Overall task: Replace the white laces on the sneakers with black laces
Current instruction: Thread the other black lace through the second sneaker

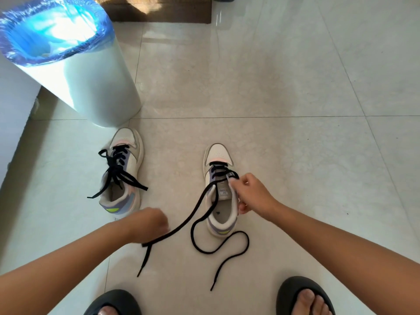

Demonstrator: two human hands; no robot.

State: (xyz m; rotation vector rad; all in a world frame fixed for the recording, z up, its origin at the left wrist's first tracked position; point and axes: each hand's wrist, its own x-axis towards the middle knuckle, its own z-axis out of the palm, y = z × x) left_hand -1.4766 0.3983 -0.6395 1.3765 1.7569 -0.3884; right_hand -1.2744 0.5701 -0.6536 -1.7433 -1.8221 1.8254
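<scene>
Two white sneakers with pastel panels stand on the tiled floor. The left sneaker [123,171] carries a black lace tied in a bow. The right sneaker [221,192] has a black lace [188,221] through its lower eyelets, both long ends trailing toward me on the floor. My right hand [252,194] grips the right sneaker's side by the tongue, fingers at the upper eyelets. My left hand [150,221] holds one lace end and pulls it taut to the left; the tip hangs below the hand. No white lace is visible.
A white bin [91,87] with a blue plastic liner stands just behind the left sneaker. My feet in black slippers [302,296] are at the bottom edge. A brown mat [163,10] lies at the far top.
</scene>
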